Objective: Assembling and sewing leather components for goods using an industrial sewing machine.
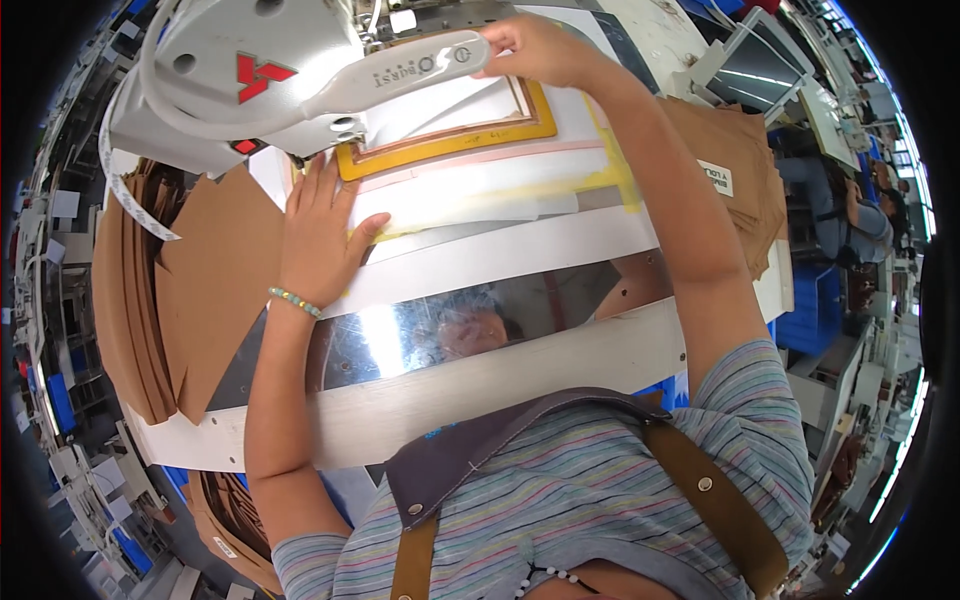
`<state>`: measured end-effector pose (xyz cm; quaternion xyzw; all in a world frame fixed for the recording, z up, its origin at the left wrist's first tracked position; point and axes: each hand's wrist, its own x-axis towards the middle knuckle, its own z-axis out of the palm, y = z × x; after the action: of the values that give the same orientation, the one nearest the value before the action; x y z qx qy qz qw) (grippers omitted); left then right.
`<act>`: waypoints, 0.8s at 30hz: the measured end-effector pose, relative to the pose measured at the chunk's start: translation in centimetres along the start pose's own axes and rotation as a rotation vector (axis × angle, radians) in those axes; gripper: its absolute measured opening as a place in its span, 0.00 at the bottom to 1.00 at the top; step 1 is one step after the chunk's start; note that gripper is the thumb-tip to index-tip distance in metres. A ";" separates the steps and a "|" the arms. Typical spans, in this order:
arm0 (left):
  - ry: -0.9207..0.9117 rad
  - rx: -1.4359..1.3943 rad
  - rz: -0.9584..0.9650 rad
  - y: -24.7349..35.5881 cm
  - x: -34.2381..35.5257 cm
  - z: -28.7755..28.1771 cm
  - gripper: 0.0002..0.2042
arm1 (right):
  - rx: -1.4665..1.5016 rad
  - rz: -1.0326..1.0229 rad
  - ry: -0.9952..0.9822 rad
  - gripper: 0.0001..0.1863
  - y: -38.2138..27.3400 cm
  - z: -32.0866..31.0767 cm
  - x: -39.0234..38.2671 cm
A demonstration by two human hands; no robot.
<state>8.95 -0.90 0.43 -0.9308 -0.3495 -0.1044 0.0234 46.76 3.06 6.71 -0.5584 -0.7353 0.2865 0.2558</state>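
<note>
In the head view, a flat rectangular yellow frame [450, 152] with a brown inner border lies on a white sheet [480, 192] edged in yellow tape, just right of the white machine head [305, 45] and partly covered by a white lamp [400, 80]. On the machine head's near side, the left hand [325, 215] lies flat, thumb apart from its extended fingers, beside the frame's corner. Right of the machine head, the right hand [525, 48] bends its fingers at the lamp's end; whether they clamp anything I cannot tell.
</note>
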 end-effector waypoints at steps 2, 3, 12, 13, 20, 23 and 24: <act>0.001 -0.007 -0.004 -0.1 -0.1 -0.1 0.37 | -0.024 0.031 -0.079 0.10 0.8 -1.3 -0.4; 0.002 0.002 -0.010 -0.3 -0.2 -0.1 0.36 | -0.031 0.039 -0.081 0.10 0.4 -1.3 -0.8; -0.009 -0.006 -0.014 0.0 -0.1 0.1 0.35 | -0.330 0.055 -0.199 0.04 -1.0 -0.2 -2.7; -0.010 -0.011 -0.017 0.0 -0.1 0.1 0.35 | -0.331 0.058 -0.196 0.04 -1.3 -0.2 -2.6; 0.002 -0.005 -0.020 0.1 -0.2 0.3 0.34 | -0.448 0.125 -0.386 0.05 -2.1 -0.4 -0.5; -0.010 -0.007 -0.027 0.3 0.0 0.2 0.34 | -0.490 0.171 -0.490 0.04 -2.5 -0.3 0.6; -0.007 0.009 -0.030 0.3 -0.2 0.2 0.34 | -0.516 0.208 -0.549 0.04 -2.6 -0.2 0.8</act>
<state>9.02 -1.22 0.24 -0.9258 -0.3638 -0.0998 0.0250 44.90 3.33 8.75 -0.5784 -0.7639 0.2552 -0.1296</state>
